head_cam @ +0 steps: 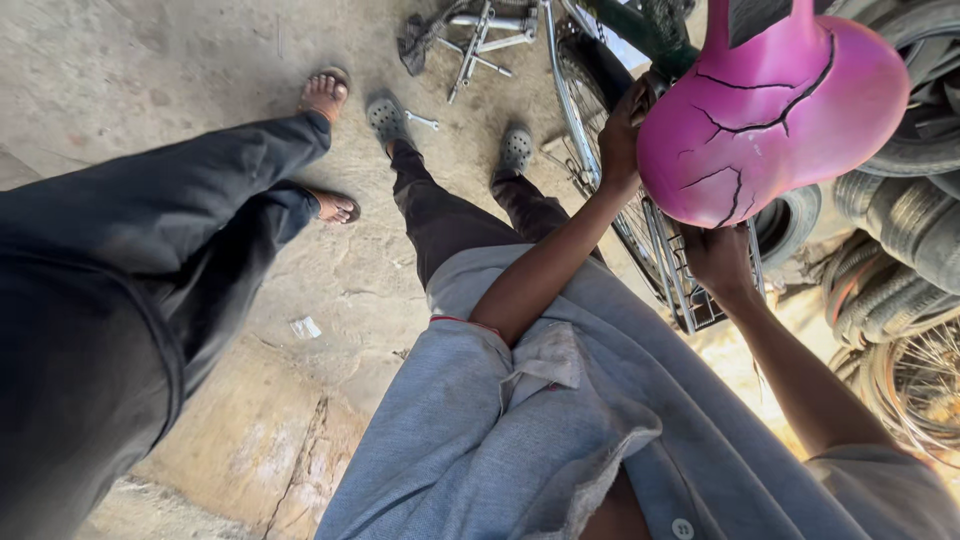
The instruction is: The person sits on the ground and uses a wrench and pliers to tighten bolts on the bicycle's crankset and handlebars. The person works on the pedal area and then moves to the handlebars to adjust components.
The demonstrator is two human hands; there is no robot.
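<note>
A bicycle (575,110) stands in front of me, with a metal wire rack (690,300) over its rear wheel. A cracked pink plastic shell (770,120) sits above the rack. My left hand (622,135) reaches forward and curls around a dark part of the bicycle beside the pink shell. My right hand (716,262) is closed on the rack just under the shell's lower edge, and its fingertips are hidden. I wear a grey shirt, dark trousers and grey clogs (388,117).
Another person in dark trousers (150,260) and sandals stands close on my left. Wrenches and a cloth (480,40) lie on the concrete floor ahead. Stacked tyres (900,230) and a spoked wheel (915,385) crowd the right side.
</note>
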